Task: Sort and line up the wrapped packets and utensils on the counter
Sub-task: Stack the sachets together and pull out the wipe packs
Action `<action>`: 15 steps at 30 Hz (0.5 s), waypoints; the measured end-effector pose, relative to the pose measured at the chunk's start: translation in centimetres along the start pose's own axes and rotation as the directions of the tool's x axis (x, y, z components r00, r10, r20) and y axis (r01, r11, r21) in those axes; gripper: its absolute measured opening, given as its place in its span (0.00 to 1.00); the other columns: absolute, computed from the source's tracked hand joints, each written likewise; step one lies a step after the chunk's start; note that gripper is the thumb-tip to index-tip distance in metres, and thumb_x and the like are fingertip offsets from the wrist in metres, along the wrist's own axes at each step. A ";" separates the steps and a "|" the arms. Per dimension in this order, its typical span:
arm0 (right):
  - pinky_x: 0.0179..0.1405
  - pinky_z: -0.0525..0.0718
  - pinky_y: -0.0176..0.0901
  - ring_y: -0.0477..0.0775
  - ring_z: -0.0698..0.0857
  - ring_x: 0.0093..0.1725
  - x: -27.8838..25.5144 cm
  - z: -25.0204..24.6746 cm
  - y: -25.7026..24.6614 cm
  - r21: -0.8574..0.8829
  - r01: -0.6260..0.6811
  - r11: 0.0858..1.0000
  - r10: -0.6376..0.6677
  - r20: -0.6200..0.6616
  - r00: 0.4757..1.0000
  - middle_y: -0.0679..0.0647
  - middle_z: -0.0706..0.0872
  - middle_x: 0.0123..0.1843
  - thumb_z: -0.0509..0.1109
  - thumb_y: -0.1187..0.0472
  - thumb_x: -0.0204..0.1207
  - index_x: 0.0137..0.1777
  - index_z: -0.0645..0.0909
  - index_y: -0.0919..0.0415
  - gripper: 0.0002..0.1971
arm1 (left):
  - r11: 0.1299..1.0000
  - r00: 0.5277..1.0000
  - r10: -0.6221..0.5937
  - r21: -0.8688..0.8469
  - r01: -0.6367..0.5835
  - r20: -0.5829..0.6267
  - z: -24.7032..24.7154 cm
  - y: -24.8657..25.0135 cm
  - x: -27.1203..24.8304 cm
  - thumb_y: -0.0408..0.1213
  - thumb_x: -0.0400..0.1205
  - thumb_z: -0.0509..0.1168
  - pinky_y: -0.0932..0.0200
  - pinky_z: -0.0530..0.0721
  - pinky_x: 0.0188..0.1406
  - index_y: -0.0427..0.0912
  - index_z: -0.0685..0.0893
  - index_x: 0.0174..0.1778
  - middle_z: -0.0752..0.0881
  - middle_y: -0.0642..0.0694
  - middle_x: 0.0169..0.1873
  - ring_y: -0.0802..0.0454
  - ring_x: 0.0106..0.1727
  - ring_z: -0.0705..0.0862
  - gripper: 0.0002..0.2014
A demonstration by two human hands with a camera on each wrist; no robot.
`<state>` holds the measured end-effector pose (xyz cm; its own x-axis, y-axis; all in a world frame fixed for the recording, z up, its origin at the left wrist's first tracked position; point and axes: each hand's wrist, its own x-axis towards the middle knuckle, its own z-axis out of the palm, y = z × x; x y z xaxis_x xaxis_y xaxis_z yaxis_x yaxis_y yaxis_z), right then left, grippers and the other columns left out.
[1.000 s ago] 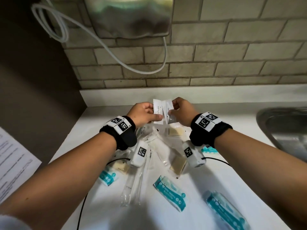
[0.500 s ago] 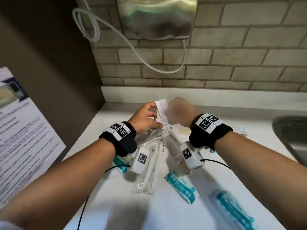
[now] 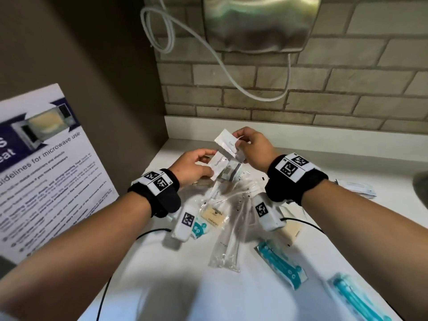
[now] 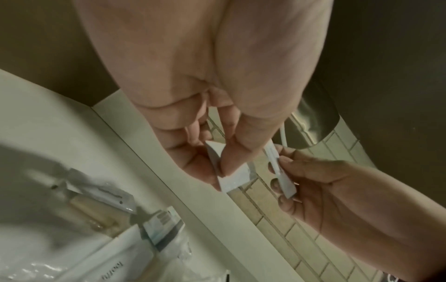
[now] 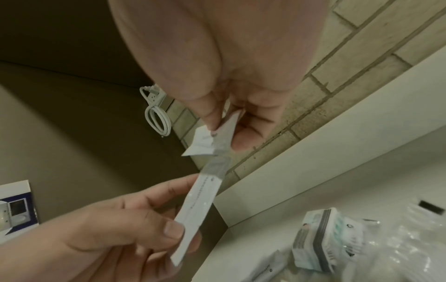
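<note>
Both hands are raised above the white counter (image 3: 231, 286), near its back edge by the brick wall (image 3: 301, 105). Left hand (image 3: 192, 166) pinches a small white toothpick packet (image 3: 218, 164) between thumb and fingertips, fingers curled round it. Right hand (image 3: 251, 147) pinches a second white packet (image 3: 228, 143) the same way, held just above and beside the first; the two packets overlap or touch at one end, can't tell which. Under the hands on the counter sits a loose pile of clear-wrapped utensils (image 3: 228, 230), with tan packets (image 3: 213, 217) mixed in. Nearer the person than the pile, teal wrapped packets (image 3: 281, 262) lie well apart from each other, one more (image 3: 357, 297) close to the counter's front right. A small stack of white packets (image 3: 355, 189) lies right of the pile. A microwave-use sign (image 3: 46, 163) stands left of the counter, and a steel dispenser (image 3: 257, 22) hangs on the wall above.
</note>
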<state>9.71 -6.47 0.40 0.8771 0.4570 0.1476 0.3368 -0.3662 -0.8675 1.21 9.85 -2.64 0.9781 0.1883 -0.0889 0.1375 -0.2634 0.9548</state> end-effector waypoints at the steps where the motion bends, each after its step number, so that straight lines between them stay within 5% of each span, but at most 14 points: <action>1: 0.29 0.80 0.37 0.46 0.82 0.29 -0.1 0.2 -0.1 0.023 -0.002 1.000 0.001 0.035 0.999 0.51 0.80 0.34 0.58 0.73 0.82 0.52 0.80 0.61 0.11 | 1.000 1.000 -0.006 0.018 0.007 -0.007 -0.4 -0.2 0.0 0.18 0.75 0.68 0.49 0.89 0.51 0.47 0.80 0.67 0.85 0.45 0.49 0.46 0.48 0.88 0.27; 4: 0.24 0.77 0.24 0.34 0.80 0.20 -0.7 0.8 -0.5 -0.008 0.004 1.000 -0.003 0.128 0.992 0.51 0.79 0.32 0.58 0.75 0.83 0.51 0.82 0.63 0.11 | 1.000 0.998 0.000 0.009 0.001 -0.064 -1.8 -0.6 0.2 0.18 0.75 0.68 0.56 0.87 0.45 0.40 0.79 0.64 0.86 0.43 0.45 0.48 0.42 0.86 0.23; 8: 0.24 0.76 0.23 0.40 0.80 0.27 -0.6 1.9 -1.1 -0.145 0.040 0.989 -0.031 0.064 0.997 0.48 0.80 0.31 0.63 0.70 0.82 0.50 0.84 0.60 0.09 | 0.998 0.990 0.052 -0.033 -0.057 -0.131 -3.4 0.0 0.4 0.21 0.77 0.65 0.64 0.79 0.36 0.43 0.84 0.48 0.85 0.45 0.36 0.54 0.34 0.78 0.13; 12: 0.32 0.83 0.37 0.53 0.83 0.30 0.1 3.1 -1.9 -0.136 0.045 0.990 -0.049 -0.022 0.999 0.56 0.84 0.35 0.64 0.70 0.80 0.50 0.84 0.64 0.07 | 0.988 0.989 0.051 -0.137 -0.070 -0.139 -4.5 0.4 0.6 0.24 0.82 0.60 0.66 0.77 0.28 0.42 0.87 0.52 0.84 0.42 0.40 0.56 0.30 0.81 0.13; 15: 0.34 0.81 0.37 0.51 0.81 0.32 0.8 3.9 -2.1 -0.211 0.064 0.975 -0.070 -0.020 0.997 0.53 0.84 0.35 0.67 0.67 0.78 0.50 0.85 0.63 0.05 | 0.984 0.996 0.040 -0.172 -0.053 -0.079 -4.8 0.0 0.6 0.25 0.84 0.59 0.69 0.78 0.23 0.39 0.81 0.61 0.88 0.40 0.47 0.57 0.31 0.88 0.13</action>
<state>8.40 -2.18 0.47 0.8583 0.4650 0.2171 0.4565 -0.4988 -0.7368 1.06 14.55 -1.35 0.9674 0.2517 -0.0281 0.0564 -0.1062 0.9927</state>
